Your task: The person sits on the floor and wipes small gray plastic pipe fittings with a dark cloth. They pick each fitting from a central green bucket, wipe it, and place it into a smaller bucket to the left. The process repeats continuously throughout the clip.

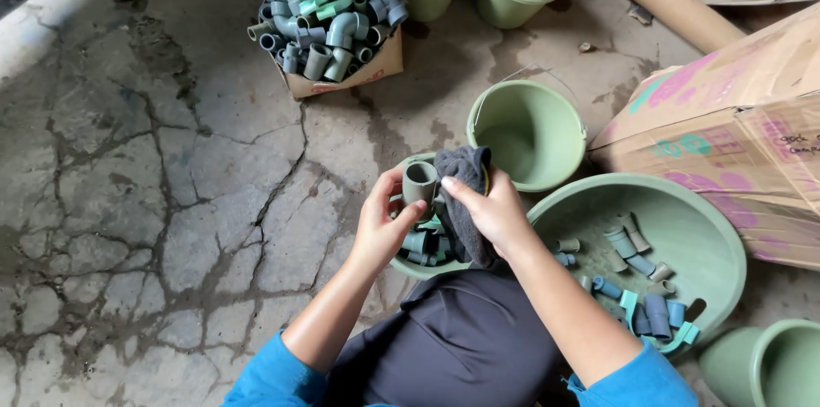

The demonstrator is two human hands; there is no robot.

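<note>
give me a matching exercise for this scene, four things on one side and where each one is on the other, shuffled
Things:
1. grey pipe fitting
2. dark cloth
3. empty green bucket
4. cardboard box of fittings

Places:
A. on the cracked floor at the top, heaped with grey and green elbows
B. in the left hand, held up by the fingers
C. just beyond the hands, beside the pink-printed cartons
D. in the right hand, pressed against the fitting

Pairs: 1-B, 2-D, 3-C, 4-A
</note>
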